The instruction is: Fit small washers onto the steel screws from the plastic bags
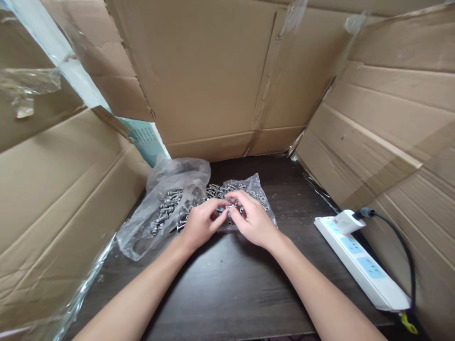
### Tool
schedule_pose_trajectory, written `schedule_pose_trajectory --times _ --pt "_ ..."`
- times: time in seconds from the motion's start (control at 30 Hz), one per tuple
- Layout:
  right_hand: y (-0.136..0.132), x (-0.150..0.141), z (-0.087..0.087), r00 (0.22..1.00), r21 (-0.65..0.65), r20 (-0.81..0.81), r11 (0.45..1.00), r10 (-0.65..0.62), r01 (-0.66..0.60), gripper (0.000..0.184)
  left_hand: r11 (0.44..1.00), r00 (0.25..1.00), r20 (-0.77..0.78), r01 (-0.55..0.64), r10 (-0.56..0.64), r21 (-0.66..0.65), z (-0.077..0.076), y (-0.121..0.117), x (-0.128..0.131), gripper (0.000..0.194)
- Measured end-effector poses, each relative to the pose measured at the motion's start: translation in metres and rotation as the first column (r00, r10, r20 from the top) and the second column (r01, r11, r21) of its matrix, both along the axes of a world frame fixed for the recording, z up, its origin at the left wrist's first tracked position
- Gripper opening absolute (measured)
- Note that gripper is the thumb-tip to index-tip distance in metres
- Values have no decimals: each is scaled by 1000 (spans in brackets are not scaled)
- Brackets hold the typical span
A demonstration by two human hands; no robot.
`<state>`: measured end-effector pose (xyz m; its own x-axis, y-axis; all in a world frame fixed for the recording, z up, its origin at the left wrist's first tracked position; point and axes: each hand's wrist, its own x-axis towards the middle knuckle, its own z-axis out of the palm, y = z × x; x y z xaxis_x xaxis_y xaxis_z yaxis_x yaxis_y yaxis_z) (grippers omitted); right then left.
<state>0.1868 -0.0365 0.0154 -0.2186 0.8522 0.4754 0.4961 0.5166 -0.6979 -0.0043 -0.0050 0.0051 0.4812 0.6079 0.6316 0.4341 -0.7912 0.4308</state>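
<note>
My left hand (203, 221) and my right hand (255, 220) meet over the loose hardware, fingertips pinched close together. Between them is a small shiny metal bolt (231, 206); whether a nut sits on it is too small to tell. Under and behind my fingers lies a clear plastic bag (253, 183), with several bolts (216, 190) on its left part and nuts and washers (263, 201) on its right. Left of my left hand, a larger crumpled plastic bag (137, 239) holds a heap of metal bolts (169, 204).
Cardboard panels (213, 71) enclose the dark wooden table (220, 284) at the back and both sides. On the right lies a white power strip (369, 270) with a white plug adapter (345, 221) and a black cable (401, 237). A pale green printed sheet (144, 135) shows at the back left.
</note>
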Motion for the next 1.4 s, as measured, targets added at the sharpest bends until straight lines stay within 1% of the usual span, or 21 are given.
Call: schedule_pose_trajectory --times 0.13,0.3,0.47,0.6,0.73,0.93,1.1,1.2,1.3,1.4 --pt "2 -2 -3 999 21 -39 1000 8 -7 32 999 1000 -2 -14 15 34 1 1 -1 12" --pt "3 0 -4 998 9 -2 998 -61 61 35 999 1000 -12 -28 28 23 -1 3 1 13" --pt "4 2 -2 995 -69 73 994 -75 80 25 1000 1000 -12 -12 12 6 -2 3 1 14" --pt "4 2 -2 998 -60 10 996 -68 69 24 1000 1000 15 -12 11 20 -2 3 1 13" --pt "3 1 -4 1000 -30 -26 999 -14 13 30 1000 1000 24 -6 5 19 -3 3 1 13" --pt "2 1 -5 1000 9 -10 1000 -23 23 43 1000 1000 11 -18 18 11 -4 2 2 13" --pt "2 -1 -5 1000 20 12 1000 -19 18 42 999 1000 -3 25 -25 27 -5 1 2 14" --pt "2 -1 -5 999 -28 26 999 -45 46 38 999 1000 -2 29 -29 20 -5 1 2 14" --pt "2 1 -3 998 -102 46 994 -46 51 29 1000 1000 4 24 -24 8 -5 0 2 14" --pt "2 2 -3 998 -102 50 993 -48 53 25 1000 1000 12 15 -15 0 -6 1 1 14"
